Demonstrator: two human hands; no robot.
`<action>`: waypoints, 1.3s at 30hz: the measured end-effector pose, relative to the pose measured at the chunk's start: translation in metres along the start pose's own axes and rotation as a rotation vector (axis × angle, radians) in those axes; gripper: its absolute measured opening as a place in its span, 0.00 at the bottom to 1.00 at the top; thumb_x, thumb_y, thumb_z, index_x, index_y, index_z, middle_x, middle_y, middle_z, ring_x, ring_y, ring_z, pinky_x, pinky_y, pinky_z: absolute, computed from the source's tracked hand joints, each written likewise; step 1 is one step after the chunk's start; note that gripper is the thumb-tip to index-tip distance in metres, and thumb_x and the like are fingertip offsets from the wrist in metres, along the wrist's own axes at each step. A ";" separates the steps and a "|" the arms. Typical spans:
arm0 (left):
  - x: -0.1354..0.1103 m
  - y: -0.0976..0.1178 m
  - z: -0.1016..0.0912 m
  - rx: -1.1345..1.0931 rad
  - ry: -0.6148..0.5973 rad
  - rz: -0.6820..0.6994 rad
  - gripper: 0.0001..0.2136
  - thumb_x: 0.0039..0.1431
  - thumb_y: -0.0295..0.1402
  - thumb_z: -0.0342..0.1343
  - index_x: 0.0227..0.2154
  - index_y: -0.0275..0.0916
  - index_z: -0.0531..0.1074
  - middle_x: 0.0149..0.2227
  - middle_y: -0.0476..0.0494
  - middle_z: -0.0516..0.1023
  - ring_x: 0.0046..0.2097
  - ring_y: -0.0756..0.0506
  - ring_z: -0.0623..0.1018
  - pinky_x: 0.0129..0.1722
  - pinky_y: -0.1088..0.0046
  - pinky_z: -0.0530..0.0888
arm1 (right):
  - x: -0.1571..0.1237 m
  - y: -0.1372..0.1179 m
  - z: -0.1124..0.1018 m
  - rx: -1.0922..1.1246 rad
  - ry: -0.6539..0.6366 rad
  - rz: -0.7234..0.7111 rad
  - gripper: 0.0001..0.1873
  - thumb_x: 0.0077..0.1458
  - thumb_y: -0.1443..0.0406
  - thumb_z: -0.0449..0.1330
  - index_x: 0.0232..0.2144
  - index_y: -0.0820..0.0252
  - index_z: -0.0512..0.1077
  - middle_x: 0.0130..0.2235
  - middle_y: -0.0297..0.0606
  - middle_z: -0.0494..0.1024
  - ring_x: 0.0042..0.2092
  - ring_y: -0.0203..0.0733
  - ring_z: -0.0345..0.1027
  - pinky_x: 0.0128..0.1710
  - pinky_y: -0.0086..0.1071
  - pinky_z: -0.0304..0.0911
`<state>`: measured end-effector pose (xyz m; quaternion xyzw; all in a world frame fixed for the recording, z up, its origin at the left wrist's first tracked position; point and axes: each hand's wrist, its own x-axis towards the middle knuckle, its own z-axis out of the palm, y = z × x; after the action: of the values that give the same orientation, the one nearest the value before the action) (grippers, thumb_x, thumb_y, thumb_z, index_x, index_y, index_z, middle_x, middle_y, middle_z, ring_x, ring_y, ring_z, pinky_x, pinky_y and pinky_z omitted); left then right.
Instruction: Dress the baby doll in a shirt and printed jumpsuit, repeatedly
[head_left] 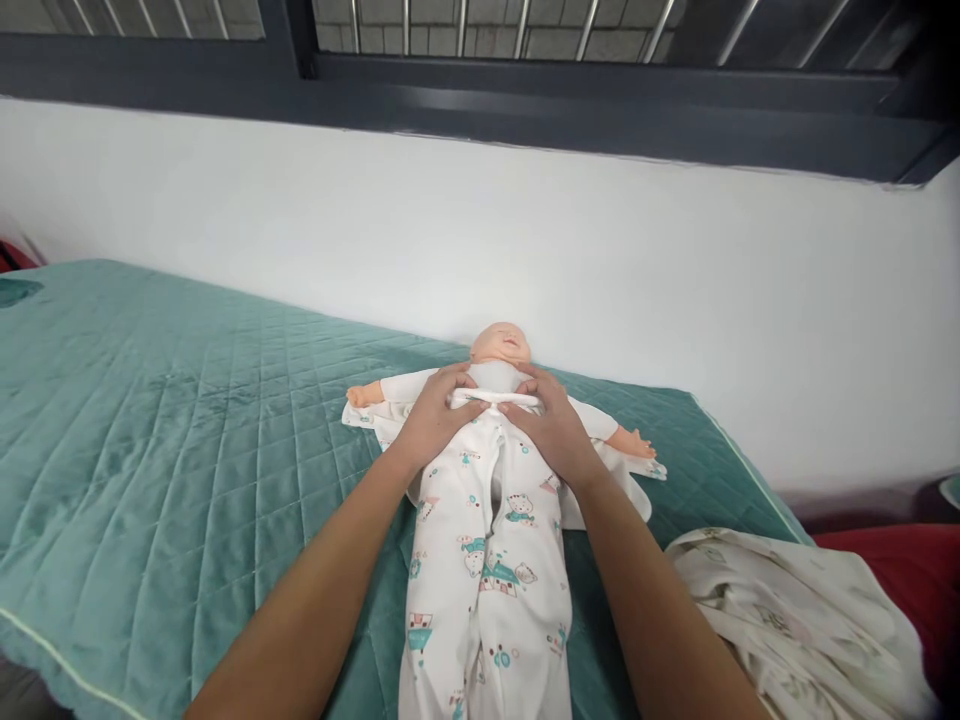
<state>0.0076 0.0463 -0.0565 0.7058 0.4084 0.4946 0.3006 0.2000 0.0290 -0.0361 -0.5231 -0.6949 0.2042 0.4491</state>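
Observation:
A baby doll lies on its back, its head toward the wall and its arms stretched out to both sides. White baby pants with a printed animal pattern cover its lower body. My left hand grips the waistband on the left, thumb in front and fingers over the top edge. On the right side, my right hand holds the same waistband in the same way. An open white printed garment is spread beneath the doll's arms and torso.
The doll rests on a green quilted bed cover. A crumpled white printed cloth lies at the right, beside red fabric. Behind the bed rise a white wall and a dark window frame with metal bars.

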 end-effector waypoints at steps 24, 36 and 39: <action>-0.023 -0.006 0.001 0.746 0.209 0.272 0.18 0.69 0.39 0.43 0.25 0.40 0.67 0.26 0.46 0.73 0.35 0.44 0.71 0.39 0.64 0.61 | -0.033 -0.001 0.006 -0.476 0.281 -0.262 0.22 0.66 0.56 0.48 0.22 0.57 0.63 0.20 0.32 0.66 0.24 0.36 0.59 0.29 0.32 0.51; -0.105 0.019 -0.015 0.642 0.153 -0.082 0.16 0.66 0.45 0.46 0.30 0.41 0.71 0.28 0.45 0.74 0.37 0.42 0.72 0.38 0.66 0.63 | -0.037 0.008 0.001 -0.560 0.271 -0.282 0.25 0.65 0.56 0.47 0.16 0.55 0.57 0.17 0.34 0.65 0.23 0.37 0.57 0.27 0.33 0.48; -0.114 0.026 -0.012 0.570 0.149 -0.180 0.16 0.62 0.50 0.50 0.36 0.41 0.71 0.32 0.44 0.75 0.40 0.41 0.72 0.36 0.68 0.65 | -0.041 0.007 0.001 -0.561 0.299 -0.286 0.24 0.64 0.57 0.47 0.17 0.55 0.56 0.18 0.33 0.64 0.23 0.37 0.57 0.27 0.33 0.47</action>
<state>-0.0170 -0.0661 -0.0824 0.6844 0.6125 0.3820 0.1025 0.2046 -0.0057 -0.0589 -0.5475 -0.7168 -0.1387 0.4090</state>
